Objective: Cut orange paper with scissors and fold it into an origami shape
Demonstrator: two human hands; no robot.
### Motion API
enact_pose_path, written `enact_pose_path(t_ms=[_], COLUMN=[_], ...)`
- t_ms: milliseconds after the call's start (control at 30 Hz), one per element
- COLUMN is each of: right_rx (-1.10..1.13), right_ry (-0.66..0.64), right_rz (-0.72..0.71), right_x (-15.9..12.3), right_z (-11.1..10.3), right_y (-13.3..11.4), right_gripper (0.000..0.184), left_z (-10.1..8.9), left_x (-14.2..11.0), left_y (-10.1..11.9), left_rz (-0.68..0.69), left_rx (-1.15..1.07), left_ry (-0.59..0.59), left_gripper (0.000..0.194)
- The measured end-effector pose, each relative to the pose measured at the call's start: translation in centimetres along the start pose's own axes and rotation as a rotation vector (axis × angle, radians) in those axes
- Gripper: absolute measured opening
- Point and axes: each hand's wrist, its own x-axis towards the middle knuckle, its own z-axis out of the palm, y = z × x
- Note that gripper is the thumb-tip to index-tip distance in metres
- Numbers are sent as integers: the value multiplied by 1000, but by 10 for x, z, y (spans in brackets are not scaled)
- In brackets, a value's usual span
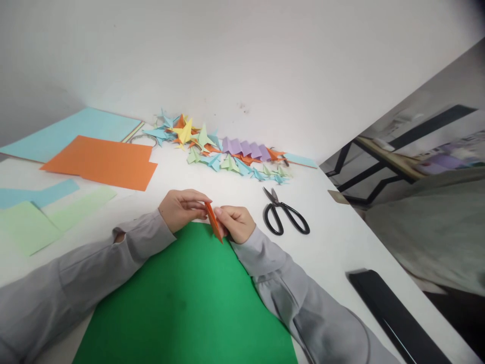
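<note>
A small folded piece of orange paper is held up between my two hands, over the far edge of a large green sheet. My left hand grips its upper left end, with the fingers closed at the tip. My right hand pinches its right side between thumb and fingers. The paper stands on edge and tilts down to the right. Part of it is hidden behind my right fingers.
Black-handled scissors lie to the right, partly opened. Several folded paper shapes line the wall. Orange sheets, a large blue sheet and green pieces lie at left. A long black object rests near the right table edge.
</note>
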Motion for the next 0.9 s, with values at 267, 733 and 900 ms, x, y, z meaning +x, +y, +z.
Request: enact_pose_path(t_ms=[267, 733, 900], right_rx=[-21, 201, 165], right_ry=[-13, 170, 152], right_rz=[-3, 47, -5], right_x=[0, 4, 3], right_z=[-2, -8, -4], right_y=[-1, 3, 5], right_gripper=[50, 29, 20], left_z=[1, -7, -6], left_x=[-2, -2, 1], left_y=[3, 3, -1], left_rz=[-105, -78, -10], left_rx=[-50, -26, 11], left_ry=[-30, 21, 31], left_gripper=[29, 28, 29])
